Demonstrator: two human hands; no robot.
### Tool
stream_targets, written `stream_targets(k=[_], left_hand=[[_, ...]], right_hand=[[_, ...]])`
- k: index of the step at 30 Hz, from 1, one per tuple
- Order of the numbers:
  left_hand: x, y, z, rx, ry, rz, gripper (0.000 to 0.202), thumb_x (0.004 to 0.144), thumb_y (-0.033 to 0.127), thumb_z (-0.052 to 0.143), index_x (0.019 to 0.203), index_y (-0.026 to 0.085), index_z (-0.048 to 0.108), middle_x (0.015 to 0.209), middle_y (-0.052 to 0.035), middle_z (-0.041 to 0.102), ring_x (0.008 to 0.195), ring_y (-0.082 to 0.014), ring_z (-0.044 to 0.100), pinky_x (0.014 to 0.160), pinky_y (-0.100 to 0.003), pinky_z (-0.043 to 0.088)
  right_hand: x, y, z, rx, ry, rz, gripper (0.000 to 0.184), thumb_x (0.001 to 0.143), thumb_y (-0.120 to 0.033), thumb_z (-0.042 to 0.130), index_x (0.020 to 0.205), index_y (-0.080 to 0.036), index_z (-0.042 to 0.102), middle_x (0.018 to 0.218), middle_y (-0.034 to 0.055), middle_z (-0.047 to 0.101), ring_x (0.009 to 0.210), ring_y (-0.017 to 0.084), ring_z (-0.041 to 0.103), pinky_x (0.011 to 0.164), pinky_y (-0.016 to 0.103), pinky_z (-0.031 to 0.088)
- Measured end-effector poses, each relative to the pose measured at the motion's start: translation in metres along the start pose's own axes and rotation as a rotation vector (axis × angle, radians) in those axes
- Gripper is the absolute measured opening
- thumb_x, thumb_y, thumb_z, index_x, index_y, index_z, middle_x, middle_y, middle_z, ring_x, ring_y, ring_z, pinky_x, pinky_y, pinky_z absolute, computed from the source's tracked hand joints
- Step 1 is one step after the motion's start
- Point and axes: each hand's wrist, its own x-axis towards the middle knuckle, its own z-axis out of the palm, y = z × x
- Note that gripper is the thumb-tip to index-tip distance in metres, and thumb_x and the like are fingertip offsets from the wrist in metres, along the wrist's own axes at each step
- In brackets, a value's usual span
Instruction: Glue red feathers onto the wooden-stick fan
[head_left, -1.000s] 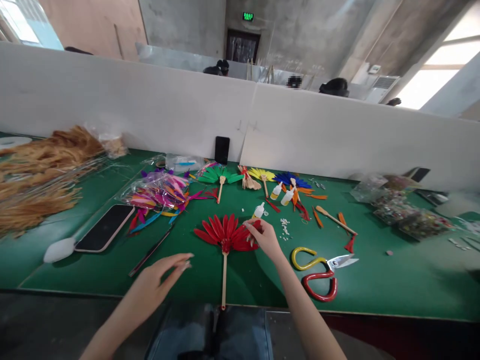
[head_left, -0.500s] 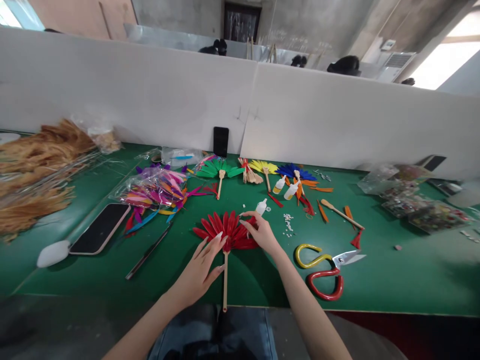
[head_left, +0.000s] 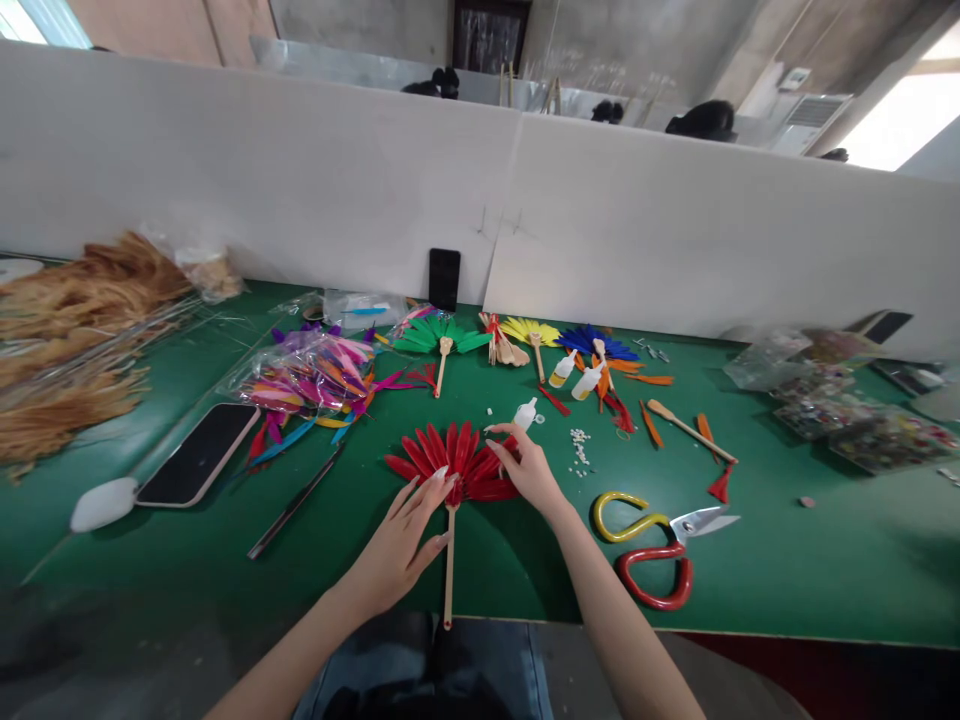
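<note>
A red feather fan [head_left: 480, 488] lies on the green table, its pale wooden handle [head_left: 449, 570] pointing toward me past the table edge. My left hand [head_left: 412, 515] rests over the base of the feathers, fingers stretched out and thumb beside the handle. Over the fan's right feathers, my right hand [head_left: 521, 465] is curled, with thumb and fingertips close together; whatever lies between them is too small to make out. Just behind that hand is a small white glue bottle [head_left: 525, 413], lying tilted. White beads [head_left: 578, 450] are scattered to its right.
Scissors [head_left: 660, 545] with yellow and red handles lie at right. Behind stand green [head_left: 441, 335], yellow [head_left: 531, 333] and blue [head_left: 600, 345] fans and glue bottles [head_left: 588, 381]. Left are a pen [head_left: 295, 503], a phone [head_left: 199, 455] and bagged feathers [head_left: 307, 375]. A white partition [head_left: 637, 220] rises behind.
The view has shifted slightly. Both hands stay at the red fan in nearly the same pose; nothing else has visibly moved.
</note>
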Motion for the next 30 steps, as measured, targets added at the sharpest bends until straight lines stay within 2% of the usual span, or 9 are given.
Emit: stream_targets(k=[8,21,26,30], left_hand=[[-0.004,-0.001,0.003,-0.018,0.000,-0.025,0.062,0.099,0.031,0.031,0.149,0.026,-0.006,0.152,-0.0054,0.028,0.141,-0.0209,0.018,0.114,-0.043,0.024],[-0.003,-0.003,0.005,-0.004,0.006,-0.023,0.062,0.099,0.032,0.031,0.149,0.028,-0.004,0.152,-0.0051,0.028,0.140,-0.0223,0.022,0.113,-0.043,0.025],[-0.003,-0.003,0.005,-0.013,0.046,-0.021,0.061,0.099,0.031,0.032,0.149,0.029,-0.001,0.151,-0.0034,0.030,0.140,-0.0205,0.022,0.113,-0.041,0.025],[0.001,-0.003,0.001,-0.061,0.144,-0.060,0.056,0.098,0.031,0.034,0.149,0.029,0.011,0.150,-0.0041,0.032,0.140,-0.0215,0.023,0.111,-0.040,0.028]], right_hand=[[0.001,0.001,0.002,0.026,0.014,0.019,0.031,0.087,-0.046,0.049,0.105,-0.022,0.057,0.048,-0.0065,0.053,0.045,0.015,0.054,0.053,0.025,0.044],[0.001,0.001,0.000,-0.068,0.067,0.046,0.035,0.084,-0.047,0.054,0.109,-0.023,0.056,0.050,-0.0063,0.054,0.047,0.017,0.057,0.054,0.026,0.045],[0.000,-0.001,-0.003,-0.071,0.087,-0.001,0.032,0.090,-0.043,0.043,0.109,-0.021,0.056,0.051,-0.0054,0.048,0.045,0.015,0.051,0.050,0.024,0.040],[-0.004,-0.015,-0.013,-0.092,0.095,-0.063,0.030,0.092,-0.040,0.041,0.109,-0.021,0.056,0.051,-0.0059,0.042,0.044,0.014,0.045,0.048,0.023,0.037]])
